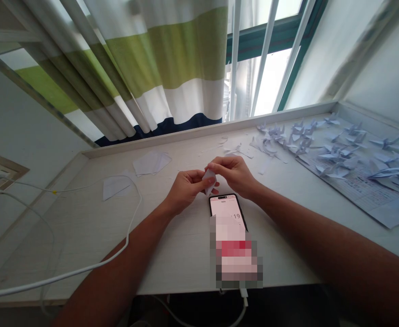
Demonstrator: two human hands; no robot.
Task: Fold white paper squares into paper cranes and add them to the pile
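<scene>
Left hand [186, 187] and right hand [235, 173] both pinch small folded paper [209, 178] between them, phone [224, 210] just beside it at 5 o'clock, paper cranes [337, 153] around 2-3 o'clock, loose sheets [150, 163] toward 9-10 o'clock.

striped curtain [185, 59] | barred window [248, 45] | wall socket [3, 175] | white cable [25, 286] | lit phone [228, 222]

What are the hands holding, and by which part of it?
A small, folded piece of white paper: the left hand has its thumb across the middle, while the right hand has its fingertips at the top end.
</scene>
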